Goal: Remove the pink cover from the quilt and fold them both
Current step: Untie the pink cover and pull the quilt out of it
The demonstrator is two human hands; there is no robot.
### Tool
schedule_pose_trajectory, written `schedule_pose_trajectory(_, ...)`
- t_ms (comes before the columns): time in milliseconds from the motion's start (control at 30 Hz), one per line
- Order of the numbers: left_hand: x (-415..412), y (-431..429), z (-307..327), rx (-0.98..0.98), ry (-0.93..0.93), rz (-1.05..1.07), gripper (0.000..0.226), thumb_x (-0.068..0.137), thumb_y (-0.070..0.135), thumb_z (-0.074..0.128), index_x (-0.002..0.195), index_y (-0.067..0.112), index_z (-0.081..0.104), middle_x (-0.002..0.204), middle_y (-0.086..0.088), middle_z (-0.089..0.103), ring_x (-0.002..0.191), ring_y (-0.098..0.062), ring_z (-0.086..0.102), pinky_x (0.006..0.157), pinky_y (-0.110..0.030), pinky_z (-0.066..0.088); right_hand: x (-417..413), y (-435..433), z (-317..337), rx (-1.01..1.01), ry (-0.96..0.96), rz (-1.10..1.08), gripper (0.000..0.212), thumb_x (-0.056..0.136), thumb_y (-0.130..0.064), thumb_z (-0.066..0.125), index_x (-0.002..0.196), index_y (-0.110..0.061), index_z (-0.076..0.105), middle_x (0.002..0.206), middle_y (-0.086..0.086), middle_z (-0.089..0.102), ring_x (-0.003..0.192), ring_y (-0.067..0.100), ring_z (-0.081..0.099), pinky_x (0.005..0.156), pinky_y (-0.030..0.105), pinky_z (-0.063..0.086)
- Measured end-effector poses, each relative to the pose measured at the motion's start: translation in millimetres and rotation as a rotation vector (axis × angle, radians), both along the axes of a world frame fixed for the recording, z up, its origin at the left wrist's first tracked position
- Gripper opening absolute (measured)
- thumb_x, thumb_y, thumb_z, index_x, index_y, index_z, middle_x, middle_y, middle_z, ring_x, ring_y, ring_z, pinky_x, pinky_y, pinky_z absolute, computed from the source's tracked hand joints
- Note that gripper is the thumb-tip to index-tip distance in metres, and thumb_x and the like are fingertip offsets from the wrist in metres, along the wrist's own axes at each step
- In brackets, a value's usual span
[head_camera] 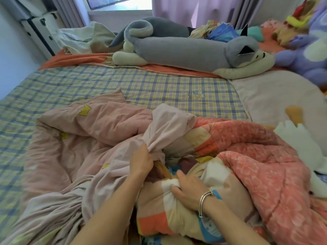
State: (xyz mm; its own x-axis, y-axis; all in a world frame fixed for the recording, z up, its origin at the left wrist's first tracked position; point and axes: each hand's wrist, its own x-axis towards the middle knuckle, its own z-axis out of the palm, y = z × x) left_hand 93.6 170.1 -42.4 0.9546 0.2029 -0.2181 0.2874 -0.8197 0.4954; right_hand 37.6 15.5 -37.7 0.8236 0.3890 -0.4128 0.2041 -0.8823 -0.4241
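left hand [141, 160]: fist bunched round a gathered wad of the pink cover [92, 124], right where the quilt [247, 156] pokes out
right hand [188, 189]: just beside it, fingers dug in, clutching a fold of quilt
which way: cover trails left and away across the bed [159, 85], quilt spills right
next bit, I reckon: pull them apart, cover going left

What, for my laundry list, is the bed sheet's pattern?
A blue-and-yellow plaid bed sheet, clearest in the head view.
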Motion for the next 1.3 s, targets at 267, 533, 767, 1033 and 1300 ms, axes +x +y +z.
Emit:
schedule_pose_trajectory(267, -13, 13, 8, 0.243, 0.094, -0.182, 0.074, 0.074, 0.05, 0.069, 0.125, 0.007, 0.035, 0.117, -0.012, 0.052, 0.101, -0.03, 0.055, 0.082, -0.041, 0.049, -11, -13, 19, -0.118, 0.102, 0.088, 0.029, 0.092, -0.042, 0.03, 0.095, -0.015, 0.039, 0.084, 0.007, 0.047, 0.076, 0.024, 0.043, 0.068, 0.033, 0.03)
schedule_pose_trajectory(533, -31, 97, 38, 0.331, 0.115, 0.094, 0.024, 0.093, 0.013, 0.049, 0.109, -0.001, 0.06, 0.113, -0.018, 0.062, 0.104, -0.036, 0.058, 0.075, -0.025, 0.049, -33, -66, 30, -0.38, 0.405, 0.04, 0.042, 0.082, -0.058, 0.041, 0.078, -0.019, 0.054, 0.086, -0.001, 0.054, 0.078, 0.016, 0.053, 0.066, 0.028, 0.042)
schedule_pose_trajectory(767, 18, 239, 93, 0.706, 0.169, 0.29, 0.046, 0.083, 0.028, 0.055, 0.122, 0.003, 0.055, 0.122, -0.023, 0.056, 0.114, -0.041, 0.053, 0.092, -0.046, 0.044, -37, -72, 25, -0.682, 0.286, 0.144, 0.048, 0.086, -0.042, 0.044, 0.124, -0.014, 0.052, 0.133, 0.008, 0.051, 0.12, 0.024, 0.051, 0.095, 0.028, 0.042)
schedule_pose_trajectory(1033, 15, 77, 37, 0.255, -0.057, -0.247, 0.056, 0.086, 0.025, 0.056, 0.135, 0.009, 0.035, 0.137, -0.014, 0.039, 0.125, -0.03, 0.037, 0.098, -0.038, 0.035, 46, 55, 15, -0.246, -0.159, 0.214, 0.049, 0.09, -0.027, 0.049, 0.132, -0.009, 0.031, 0.137, 0.009, 0.035, 0.131, 0.024, 0.031, 0.101, 0.039, 0.034)
schedule_pose_trajectory(1300, -4, 39, -55, 0.259, 0.437, -0.121, 0.082, 0.092, 0.042, 0.048, 0.148, 0.014, -0.006, 0.147, -0.018, 0.012, 0.134, -0.038, 0.021, 0.102, -0.055, 0.03, 62, 78, -45, -0.41, -0.279, 0.093, 0.063, 0.081, -0.044, 0.054, 0.13, -0.007, 0.038, 0.125, 0.011, 0.045, 0.115, 0.027, 0.046, 0.098, 0.044, 0.032)
